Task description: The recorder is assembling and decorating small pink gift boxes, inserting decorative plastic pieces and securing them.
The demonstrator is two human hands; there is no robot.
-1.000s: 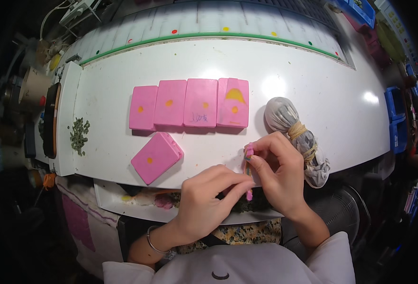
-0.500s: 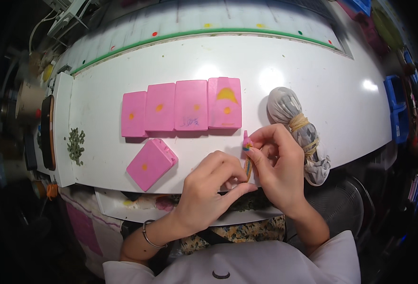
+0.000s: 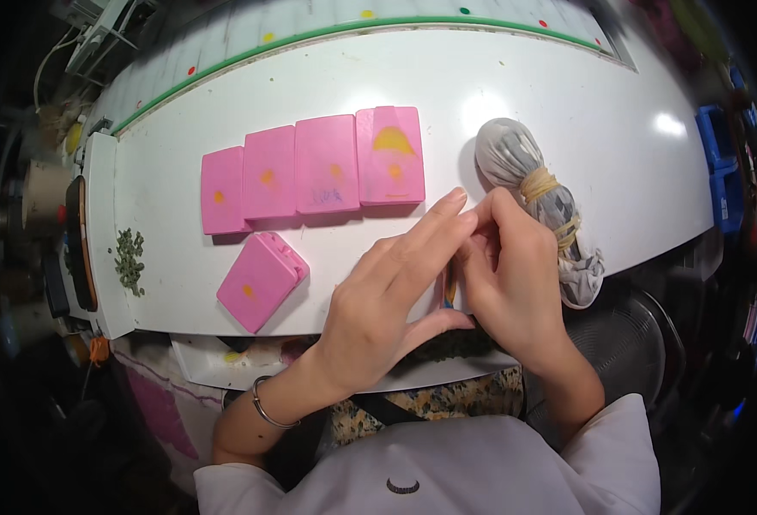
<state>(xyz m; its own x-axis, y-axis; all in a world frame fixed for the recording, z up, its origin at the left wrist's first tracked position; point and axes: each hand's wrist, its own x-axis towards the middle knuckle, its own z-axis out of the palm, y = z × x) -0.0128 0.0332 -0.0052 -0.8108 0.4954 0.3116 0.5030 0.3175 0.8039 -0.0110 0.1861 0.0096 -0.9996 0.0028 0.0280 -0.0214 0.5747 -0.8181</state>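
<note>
Brightly lit white tabletop [image 3: 644, 189], cluttered room [image 3: 35, 184], left hand [image 3: 385, 296] spread, right hand [image 3: 515, 279] apparently pinching a small piece [image 3: 449, 294]

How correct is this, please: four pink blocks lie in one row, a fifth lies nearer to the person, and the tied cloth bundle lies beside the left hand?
One mistake: the head view shows the tied cloth bundle beside the right hand, not the left hand. The four pink blocks and the fifth block are as you say.

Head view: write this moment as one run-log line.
left hand: open, thumb spread | right hand: pinching thin colourful piece | pink blocks: four in row, one angled nearby
</note>
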